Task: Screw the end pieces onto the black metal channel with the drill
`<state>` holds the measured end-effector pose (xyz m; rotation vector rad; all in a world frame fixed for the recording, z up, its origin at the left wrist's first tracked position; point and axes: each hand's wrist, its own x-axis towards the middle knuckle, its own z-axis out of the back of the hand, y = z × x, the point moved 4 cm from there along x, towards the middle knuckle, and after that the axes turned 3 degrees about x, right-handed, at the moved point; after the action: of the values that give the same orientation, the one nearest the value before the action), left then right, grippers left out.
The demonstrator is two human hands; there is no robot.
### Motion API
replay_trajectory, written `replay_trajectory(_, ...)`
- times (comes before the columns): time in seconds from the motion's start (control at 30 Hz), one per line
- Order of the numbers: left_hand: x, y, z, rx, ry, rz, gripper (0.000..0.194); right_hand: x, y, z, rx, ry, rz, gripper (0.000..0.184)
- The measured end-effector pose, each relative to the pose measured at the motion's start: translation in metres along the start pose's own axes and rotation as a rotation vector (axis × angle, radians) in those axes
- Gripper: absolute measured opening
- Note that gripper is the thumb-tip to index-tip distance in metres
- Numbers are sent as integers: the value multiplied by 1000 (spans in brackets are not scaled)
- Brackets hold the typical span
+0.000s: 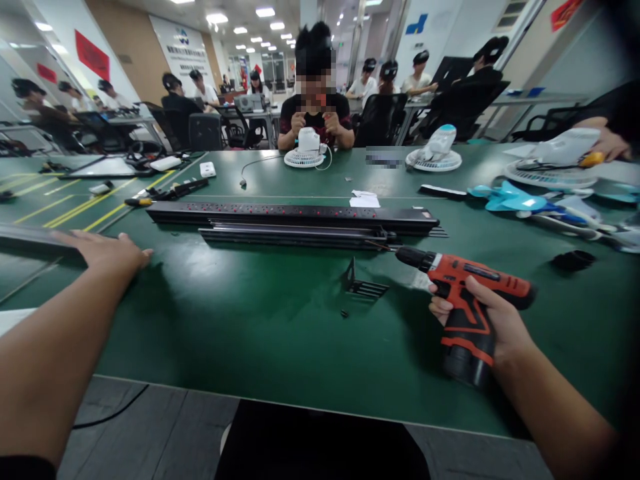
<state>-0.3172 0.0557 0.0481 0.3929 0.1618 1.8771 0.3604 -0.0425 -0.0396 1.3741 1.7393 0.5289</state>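
Observation:
My right hand is wrapped round the grip of an orange-and-black cordless drill. The drill's bit points left, close to the right end of a dark metal profile. Behind that profile lies a long black power strip with a row of red-marked sockets. My left hand is stretched out at the left, fingers apart, by the end of a grey metal bar; whether it touches the bar is unclear. Left of the drill sit a black slotted angle bracket and a small black piece.
Across the green table a person handles a white fan. More fan parts and blue blades lie at the right, near another person's hand. A yellow-and-black handled tool lies left of the strip.

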Motion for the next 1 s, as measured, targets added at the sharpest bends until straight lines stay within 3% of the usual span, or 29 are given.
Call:
replay_trajectory(0.03, -3, -5, 5, 39, 34, 135, 63, 0, 0, 0, 2, 1, -4, 35)
replay_trajectory(0.07, -8, -18, 12, 34, 11, 143, 60, 0, 0, 0, 5, 3, -6, 35)
replay_trajectory(0.17, -30, -81, 29, -34, -30, -103, 49, 0, 0, -1, 23, 6, -1, 36)
replay_trajectory(0.27, -58, -150, 45, -63, -142, -288, 51, 0, 0, -1, 40, 14, 14, 35)
replay_trajectory(0.3, -69, -175, 52, -79, -176, -387, 51, 0, 1, -2, 43, 18, 16, 34)
replay_trajectory(0.43, -131, -268, 97, -245, -482, -1000, 43, -1, 2, -5, 68, 11, 57, 32)
replay_trajectory(0.5, -161, -302, 118, -310, -558, -1190, 33, -1, 3, -7, 81, 4, 81, 32)
replay_trajectory(0.57, -183, -329, 131, -325, -576, -1284, 31, -1, 4, -8, 91, 2, 87, 32)
replay_trajectory(0.67, -198, -357, 133, -335, -560, -1389, 31, 0, 5, -9, 102, -2, 95, 33)
replay_trajectory(0.77, -196, -369, 125, -306, -564, -1453, 15, 0, 6, -9, 96, -8, 103, 34)
replay_trajectory(0.8, -193, -369, 122, -285, -572, -1438, 16, 0, 6, -9, 91, -8, 102, 34)
replay_trajectory(0.9, -179, -360, 114, -246, -535, -1388, 44, 1, 5, -7, 68, -13, 91, 32)
replay_trajectory(1.0, -164, -340, 105, -183, -456, -1329, 53, 0, 5, -5, 39, -27, 78, 33)
